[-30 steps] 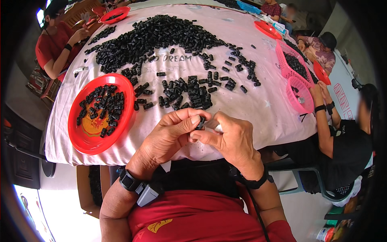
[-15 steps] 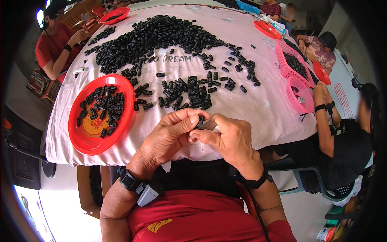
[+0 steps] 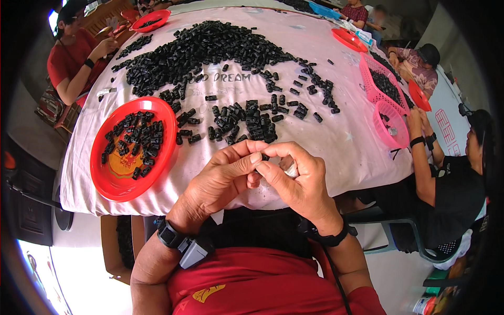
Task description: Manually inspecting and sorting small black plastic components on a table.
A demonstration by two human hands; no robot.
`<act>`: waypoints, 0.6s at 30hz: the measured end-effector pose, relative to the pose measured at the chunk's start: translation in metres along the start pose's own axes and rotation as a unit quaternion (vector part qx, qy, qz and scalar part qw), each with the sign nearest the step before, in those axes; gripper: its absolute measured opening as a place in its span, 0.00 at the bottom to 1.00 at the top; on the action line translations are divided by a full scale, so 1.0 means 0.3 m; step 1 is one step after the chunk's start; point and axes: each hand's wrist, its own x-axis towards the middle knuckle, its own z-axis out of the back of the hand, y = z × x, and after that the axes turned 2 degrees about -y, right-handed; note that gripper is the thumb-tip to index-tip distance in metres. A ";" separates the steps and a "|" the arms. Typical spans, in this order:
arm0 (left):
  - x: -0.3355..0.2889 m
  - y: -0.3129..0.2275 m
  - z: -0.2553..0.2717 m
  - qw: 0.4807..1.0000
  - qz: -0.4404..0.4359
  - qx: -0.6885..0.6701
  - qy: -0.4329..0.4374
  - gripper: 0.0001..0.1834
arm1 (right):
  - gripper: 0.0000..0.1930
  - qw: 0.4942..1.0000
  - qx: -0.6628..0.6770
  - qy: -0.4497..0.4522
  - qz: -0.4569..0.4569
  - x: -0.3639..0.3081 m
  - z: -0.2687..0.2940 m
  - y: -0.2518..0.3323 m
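From my end, I see the left hand (image 3: 223, 176) pinching a small black part (image 3: 265, 157) between thumb and fingers, above the near edge of the pale tablecloth (image 3: 336, 152). The right hand (image 3: 300, 184) brings its thumb and forefinger against that same part, its other fingers curled around a whitish piece (image 3: 291, 170) whose kind I can't make out. Left of them sits a red plate (image 3: 107, 181) of black parts; a dark heap (image 3: 194, 55) spreads on the far side.
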 end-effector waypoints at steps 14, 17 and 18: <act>-0.003 0.004 -0.008 1.000 0.030 -0.008 0.002 0.16 | 0.06 0.999 0.019 -0.032 -0.017 0.002 -0.012 -0.033; -0.006 -0.015 -0.018 0.999 0.023 0.014 -0.029 0.16 | 0.07 0.995 0.054 -0.046 -0.067 0.000 -0.006 -0.020; -0.011 -0.036 -0.025 0.998 0.011 0.030 -0.052 0.16 | 0.07 0.996 0.023 -0.056 -0.063 -0.001 0.005 -0.023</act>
